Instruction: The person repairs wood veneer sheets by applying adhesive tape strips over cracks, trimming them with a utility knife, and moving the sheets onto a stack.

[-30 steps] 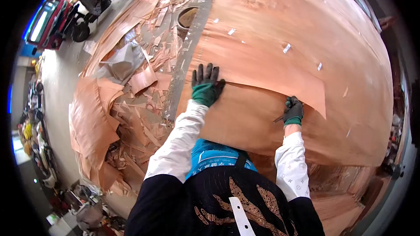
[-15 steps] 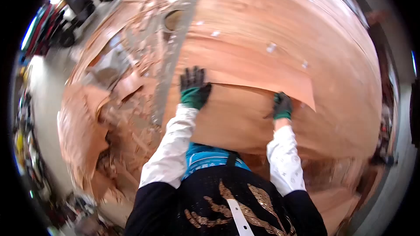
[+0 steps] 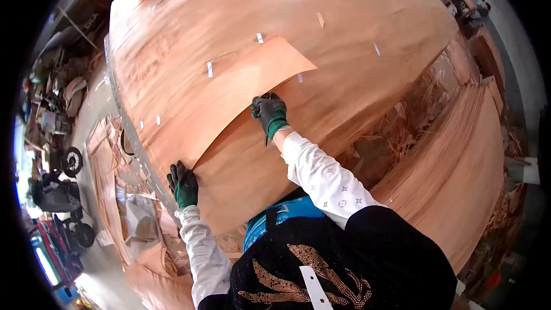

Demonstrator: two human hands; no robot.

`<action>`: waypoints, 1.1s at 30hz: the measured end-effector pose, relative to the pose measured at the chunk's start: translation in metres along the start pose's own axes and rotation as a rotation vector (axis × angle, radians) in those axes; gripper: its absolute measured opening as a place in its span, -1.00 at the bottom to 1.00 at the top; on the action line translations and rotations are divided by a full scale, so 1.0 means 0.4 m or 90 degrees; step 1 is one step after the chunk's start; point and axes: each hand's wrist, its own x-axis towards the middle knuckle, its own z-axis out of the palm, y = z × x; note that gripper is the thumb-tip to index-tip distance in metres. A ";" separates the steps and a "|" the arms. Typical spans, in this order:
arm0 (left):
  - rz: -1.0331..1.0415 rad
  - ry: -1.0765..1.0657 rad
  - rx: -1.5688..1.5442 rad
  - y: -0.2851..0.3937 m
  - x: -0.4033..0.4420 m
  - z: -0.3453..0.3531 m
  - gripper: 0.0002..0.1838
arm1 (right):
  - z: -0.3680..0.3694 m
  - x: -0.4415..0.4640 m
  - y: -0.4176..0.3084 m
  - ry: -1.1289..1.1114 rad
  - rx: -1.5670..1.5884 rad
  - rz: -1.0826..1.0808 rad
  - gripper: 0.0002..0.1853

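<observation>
A large stack of reddish-brown wood veneer sheets (image 3: 344, 17) spreads before me. A narrow veneer strip (image 3: 247, 80) lies on it, its near edge lifted and curling upward toward the right. My left hand (image 3: 183, 185), in a dark glove with a green cuff, presses on the sheet by the strip's near-left end, fingers stretched out. My right hand (image 3: 268, 113), gloved alike, is closed in a fist at the strip's lifted edge. A thin dark tool (image 3: 266, 140) pokes out below that fist; its kind is not clear. Whether the fist also grips the strip, I cannot tell.
Small white tags (image 3: 210, 69) dot the veneer. A grey metal edge (image 3: 123, 112) runs along the left side. Veneer scraps (image 3: 402, 112) lie to the right beside another veneer stack (image 3: 447, 166). A motorbike (image 3: 57, 195) stands on the floor at far left.
My view has turned, so the stack sits at a new angle. My right hand has moved closer to my left along the strip's edge. My left hand stays near the strip's left end.
</observation>
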 end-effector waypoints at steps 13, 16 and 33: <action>0.093 0.036 0.087 0.009 -0.010 -0.010 -0.44 | -0.188 0.025 -0.122 -0.110 -0.778 -0.377 -0.74; -0.034 0.058 0.065 0.074 -0.032 -0.042 -0.41 | -0.009 -0.148 -0.208 -0.335 -0.402 -0.113 -0.59; 0.063 0.131 -0.277 -0.098 -0.007 -0.124 -0.65 | 0.343 -0.144 0.334 -0.656 -0.804 -0.380 -0.76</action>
